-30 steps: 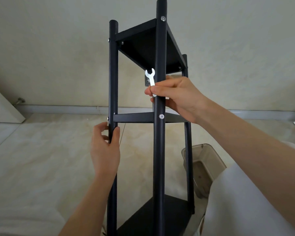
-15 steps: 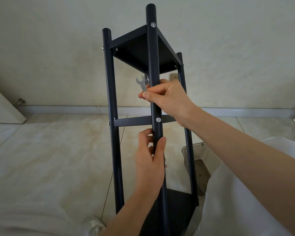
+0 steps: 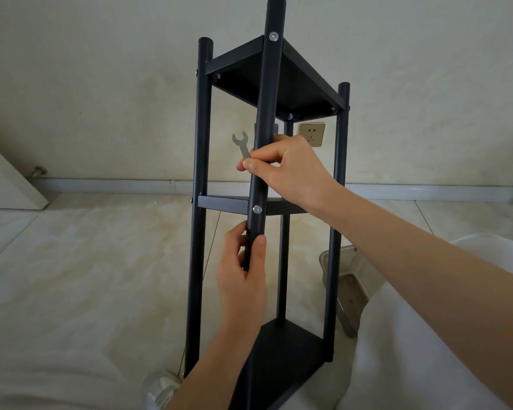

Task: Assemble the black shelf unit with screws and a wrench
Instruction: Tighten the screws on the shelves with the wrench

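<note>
Black shelf unit (image 3: 279, 84) upright on the floor (image 3: 86, 276); left hand (image 3: 242, 279) grips the near post below the middle-shelf screw (image 3: 257, 209), right hand (image 3: 288, 170) pinches the wrench (image 3: 242, 143) beside that post. Keep the post braced; seat the wrench squarely before turning. Clear bin (image 3: 347, 288) beside the right leg, wall socket (image 3: 311, 134) behind; neither obstructs.

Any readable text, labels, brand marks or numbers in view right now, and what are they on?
None legible.
Black shelf unit: no label or marking shows.
Wrench in the right hand: any stamping is too small to read.
Wall socket: only pin holes, no text.
Clear bin: no label visible.
</note>
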